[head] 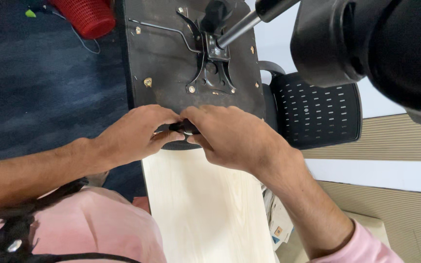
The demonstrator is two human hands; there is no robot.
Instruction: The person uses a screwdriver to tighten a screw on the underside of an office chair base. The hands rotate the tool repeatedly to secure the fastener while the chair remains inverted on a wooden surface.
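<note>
A person's left hand [135,134] and right hand [230,136] meet at the near edge of an overturned office chair's seat underside [164,58], both curled around a small black part [183,127] pinched between thumbs and fingertips. The fingers hide most of that piece; it may be a knob or a short handle, though its shape cannot be made out. Both hands are closed tight on it, knuckles up, touching one another.

The part sits just where the dark seat base overhangs a pale wooden board [205,209], which runs back toward the person's lap. The seat underside is scuffed black, dotted with brass-coloured bolts, with a metal mounting plate [213,68] at its centre, a thin bent lever rod [164,29] to one side and a chrome gas cylinder [239,27] rising from it. A black castor wheel [337,44] looms large at upper right. Beyond the right hand lies the chair's black mesh backrest [317,114]. A red plastic basket [86,14] stands on dark blue carpet [40,83] at upper left; its contents are out of sight.
</note>
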